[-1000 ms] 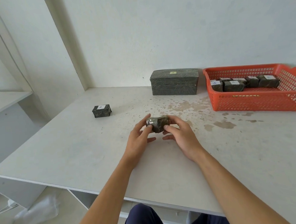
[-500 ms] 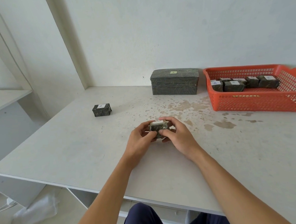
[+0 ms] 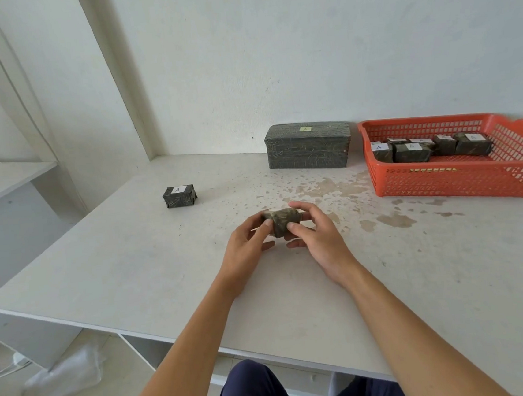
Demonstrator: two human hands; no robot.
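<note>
Both hands grip one small dark wrapped block [image 3: 283, 219]. The left hand [image 3: 245, 247] pinches its left end between thumb and curled fingers, and the right hand [image 3: 318, 237] clasps its right end, thumb on the near face and fingers over the top. The block sits over the middle of the tabletop [image 3: 133, 274], well back from the near edge. It appears to be raised slightly off the surface, though contact cannot be ruled out. Its long axis runs roughly left to right, about parallel to the near edge, with its ends pointing into the two palms. No white label shows on the faces turned to the camera, so the label side is presumably facing down or away. One labelled block [image 3: 179, 196] lies apart toward the far left corner, label up. A large wrapped box [image 3: 308, 147] stands at the far edge against the wall. Beside it, at the far right corner, an orange basket [image 3: 443, 180] holds several more labelled blocks [image 3: 412, 151]. In my judgement the work is at an early stage. One block is set out, one is in hand and not yet placed, and the basket stock remains to be handled.
</note>
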